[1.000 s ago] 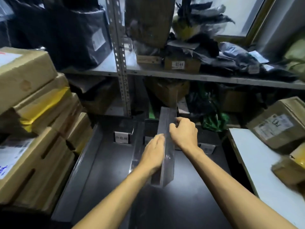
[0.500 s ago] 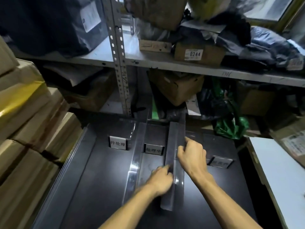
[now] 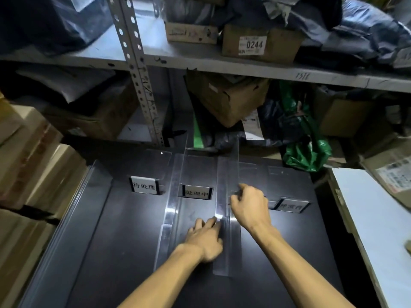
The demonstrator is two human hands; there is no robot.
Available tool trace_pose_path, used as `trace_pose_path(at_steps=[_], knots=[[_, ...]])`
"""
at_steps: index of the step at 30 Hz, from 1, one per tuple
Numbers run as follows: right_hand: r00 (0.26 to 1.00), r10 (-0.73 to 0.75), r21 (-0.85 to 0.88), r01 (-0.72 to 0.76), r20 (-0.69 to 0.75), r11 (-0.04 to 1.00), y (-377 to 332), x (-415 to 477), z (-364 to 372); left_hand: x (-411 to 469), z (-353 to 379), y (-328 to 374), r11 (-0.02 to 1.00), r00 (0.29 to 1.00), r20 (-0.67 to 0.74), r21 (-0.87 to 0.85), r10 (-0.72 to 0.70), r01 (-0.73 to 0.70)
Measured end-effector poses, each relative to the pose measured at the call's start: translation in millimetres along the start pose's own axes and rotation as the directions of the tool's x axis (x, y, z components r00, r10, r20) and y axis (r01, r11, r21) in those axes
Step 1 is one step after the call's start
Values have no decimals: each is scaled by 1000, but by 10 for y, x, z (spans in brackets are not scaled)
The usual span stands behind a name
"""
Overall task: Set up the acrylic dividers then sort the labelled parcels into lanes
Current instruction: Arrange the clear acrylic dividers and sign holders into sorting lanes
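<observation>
Dark glossy table point(image 3: 124, 252) fills the near half, with both bare forearms reaching in from the bottom edge. Left hand point(image 3: 205, 238) lies flat on the table, fingers straight and together, tips pressing the bottom flange of the right divider point(image 3: 223, 192). Right hand point(image 3: 249, 210) sits at that divider's right side, fingers curled and thumb against the clear wall; can't tell if it actually pinches it.

The right divider is a clear acrylic strip standing on the table, running front to back near the middle. The left divider point(image 3: 173, 196) stands just beside it, roughly parallel, with a narrow lane between them.

Three small sign holders stand across the table. The first sign point(image 3: 144, 185) is left of both dividers, the second sign point(image 3: 196, 193) is in the lane between them, and the third sign point(image 3: 291, 205) is right of the right hand, blurred.

A white table point(image 3: 378, 218) butts the right edge. Stacked cardboard boxes point(image 3: 33, 174) line the left, motion-blurred.

Behind is a grey metal shelf point(image 3: 222, 64) with a perforated post point(image 3: 138, 74). Under the shelf sit a tilted brown box point(image 3: 224, 98) and a green bag point(image 3: 307, 152). On the shelf are a box marked 0244 point(image 3: 253, 44) and dark plastic mailers point(image 3: 360, 32). The room is dim and crowded.
</observation>
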State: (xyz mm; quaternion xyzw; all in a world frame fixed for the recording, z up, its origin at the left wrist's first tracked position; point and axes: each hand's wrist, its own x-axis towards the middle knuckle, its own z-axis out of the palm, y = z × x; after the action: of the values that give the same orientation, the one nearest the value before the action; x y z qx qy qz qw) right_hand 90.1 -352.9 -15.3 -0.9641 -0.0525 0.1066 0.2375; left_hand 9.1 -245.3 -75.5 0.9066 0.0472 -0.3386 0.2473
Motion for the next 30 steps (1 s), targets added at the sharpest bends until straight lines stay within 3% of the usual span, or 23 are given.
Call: trace_pose_path(at_steps=[3,7,12,16,22,30], knots=[[997,4,7,-4,76,1000,-2,2,-18,12,35,-24,999,1000,-2,-40,-10,10],[990,-38,-58,46,136,997,-72,-93,-124,-25,-31,-13,970,997,-51,-239,-56,42],[982,-129,-142,149,140,979,-180,-277,-358,-247,-289,130,914,987,-145,-406,-72,7],[948,-220,-62,240,230,969,-303,-416,-596,-561,-489,241,884,962,-271,-458,-41,-91],[874,-423,46,425,237,904,-735,-700,-858,-1349,-835,199,879,848,-530,-406,-3,-250],[759,-566,197,531,322,824,-1818,-1249,-552,-2519,-1041,-615,904,735,-660,-396,-156,-164]])
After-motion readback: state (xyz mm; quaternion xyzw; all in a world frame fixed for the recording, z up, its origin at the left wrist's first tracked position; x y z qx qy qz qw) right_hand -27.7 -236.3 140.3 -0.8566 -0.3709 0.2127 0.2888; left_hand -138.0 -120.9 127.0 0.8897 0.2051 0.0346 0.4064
